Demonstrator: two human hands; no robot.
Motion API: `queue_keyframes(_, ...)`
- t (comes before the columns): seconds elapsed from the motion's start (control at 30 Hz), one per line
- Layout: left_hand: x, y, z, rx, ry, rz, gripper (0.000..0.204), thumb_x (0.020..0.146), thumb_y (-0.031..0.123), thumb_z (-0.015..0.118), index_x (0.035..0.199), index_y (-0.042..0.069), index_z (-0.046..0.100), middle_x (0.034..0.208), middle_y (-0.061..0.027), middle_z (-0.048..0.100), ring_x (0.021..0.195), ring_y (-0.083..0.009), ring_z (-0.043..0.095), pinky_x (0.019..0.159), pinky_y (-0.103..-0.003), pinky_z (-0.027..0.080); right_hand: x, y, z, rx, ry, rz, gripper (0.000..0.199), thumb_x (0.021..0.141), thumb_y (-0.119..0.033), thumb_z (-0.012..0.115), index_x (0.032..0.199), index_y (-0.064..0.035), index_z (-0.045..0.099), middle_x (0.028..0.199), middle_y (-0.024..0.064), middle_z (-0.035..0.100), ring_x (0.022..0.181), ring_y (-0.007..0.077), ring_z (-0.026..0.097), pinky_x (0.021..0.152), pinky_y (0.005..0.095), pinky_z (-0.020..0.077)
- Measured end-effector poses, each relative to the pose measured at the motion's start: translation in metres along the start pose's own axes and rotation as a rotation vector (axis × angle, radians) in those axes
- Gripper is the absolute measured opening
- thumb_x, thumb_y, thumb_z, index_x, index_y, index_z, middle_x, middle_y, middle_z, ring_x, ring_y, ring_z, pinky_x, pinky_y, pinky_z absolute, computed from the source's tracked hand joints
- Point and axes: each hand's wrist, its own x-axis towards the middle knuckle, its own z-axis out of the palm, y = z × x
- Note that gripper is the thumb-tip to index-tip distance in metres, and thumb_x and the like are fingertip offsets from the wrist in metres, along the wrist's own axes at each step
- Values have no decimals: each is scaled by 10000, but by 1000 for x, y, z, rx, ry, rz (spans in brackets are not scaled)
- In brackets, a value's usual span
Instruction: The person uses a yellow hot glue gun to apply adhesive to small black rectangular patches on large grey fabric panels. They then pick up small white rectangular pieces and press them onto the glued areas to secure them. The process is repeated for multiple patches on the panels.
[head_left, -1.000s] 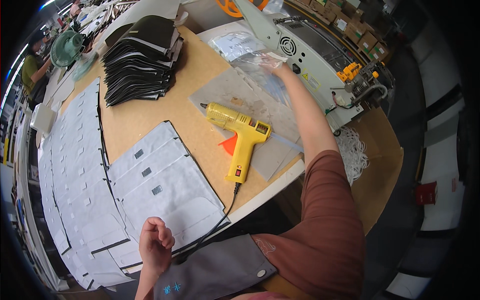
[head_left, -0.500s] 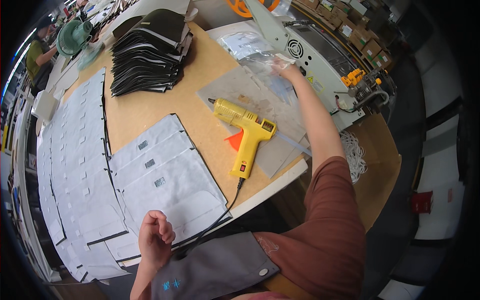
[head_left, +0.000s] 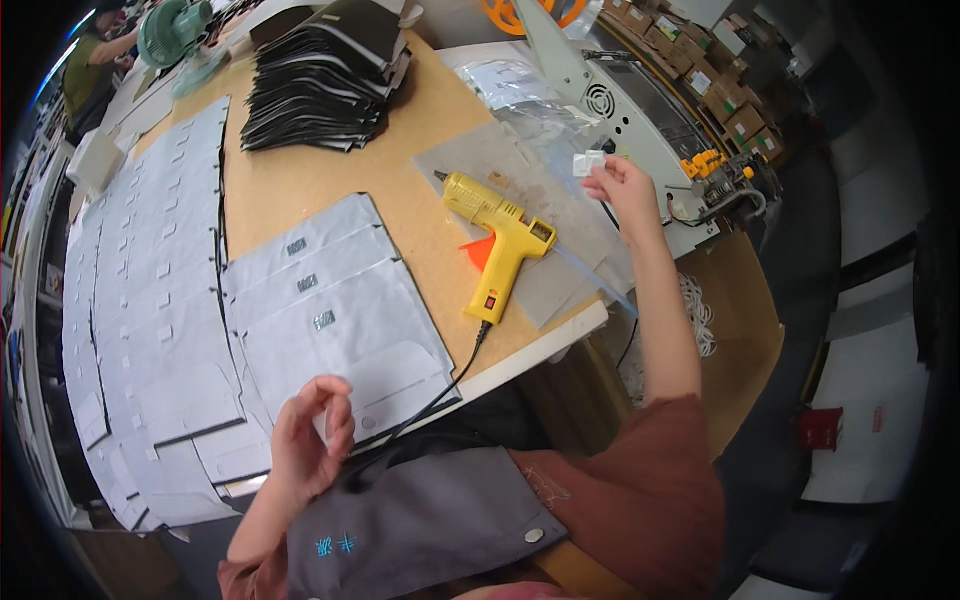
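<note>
My right hand (head_left: 626, 195) is raised at the right of the table, pinching a small white square piece (head_left: 589, 163) between thumb and fingertips. Below and left of it lies a yellow hot glue gun (head_left: 512, 255), its nozzle pointing to the far left and a glue stick (head_left: 590, 278) sticking out of its back. My left hand (head_left: 315, 435) hovers at the table's front edge, loosely curled with a gap between thumb and fingers and nothing seen in it. Beside it lie overlapping grey-white fabric panels (head_left: 350, 295) with dark edges and small patterned patches.
A dark stack of fabric pieces (head_left: 325, 80) stands at the back, near a green fan (head_left: 175, 35). More panels with small white tabs (head_left: 150, 300) cover the left. At right are a grey machine (head_left: 640, 130), a clear plastic bag (head_left: 510, 85) and a cardboard box (head_left: 745, 340). Another person (head_left: 90, 65) works far left.
My right hand has drawn back from the plastic bag toward me, now with the white square piece showing in its fingers. My left hand's fingers have loosened slightly. The view has shifted.
</note>
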Motion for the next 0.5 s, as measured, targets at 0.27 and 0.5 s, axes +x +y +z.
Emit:
queue_keyframes(0.27,26,4,48,-92,-70,-33,717,988,596,354,1450,51,401,1245,-135,569,1114,-231,604,955,-368,518,-165,-104,111,148,-776,204,254,916,-46,622,1158,29,638,991,89,685,807,131,680,682,248,553)
queue_keyframes(0.5,28,-8,27,-305,-344,-2,667,1010,560,337,1442,56,407,1150,-117,624,971,-221,660,839,-352,571,-208,-96,163,37,-913,-111,375,861,-4,626,1236,-10,617,1075,136,686,872,164,695,738,282,553)
